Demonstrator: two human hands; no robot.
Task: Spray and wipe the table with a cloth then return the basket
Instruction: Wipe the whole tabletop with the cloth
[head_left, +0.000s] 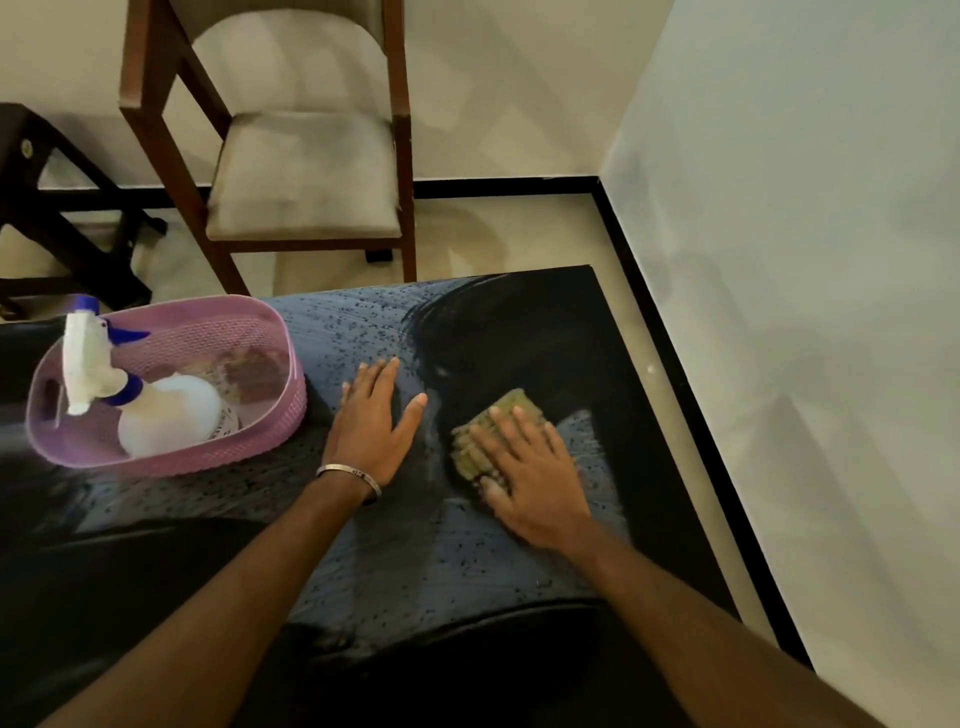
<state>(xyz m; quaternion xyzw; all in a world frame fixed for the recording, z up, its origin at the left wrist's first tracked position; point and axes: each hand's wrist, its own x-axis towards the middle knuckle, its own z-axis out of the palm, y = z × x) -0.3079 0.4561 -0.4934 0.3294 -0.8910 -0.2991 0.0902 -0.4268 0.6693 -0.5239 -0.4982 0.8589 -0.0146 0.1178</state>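
Note:
A black table (545, 322) carries spray droplets over its middle, and a dark wiped patch shows at the far right. My right hand (535, 478) presses flat, fingers straight, on a folded olive-green cloth (511, 408) near the right side. My left hand (371, 415) rests flat and open on the wet surface just left of the cloth. A pink plastic basket (270, 421) stands at the left of the table. Inside it lies a white spray bottle (166, 415) with a blue nozzle, beside something brownish.
A wooden chair (306, 171) with a grey seat stands on the floor beyond the table's far edge. A dark piece of furniture (52, 218) is at the far left. A white wall (805, 312) with black skirting runs close along the table's right side.

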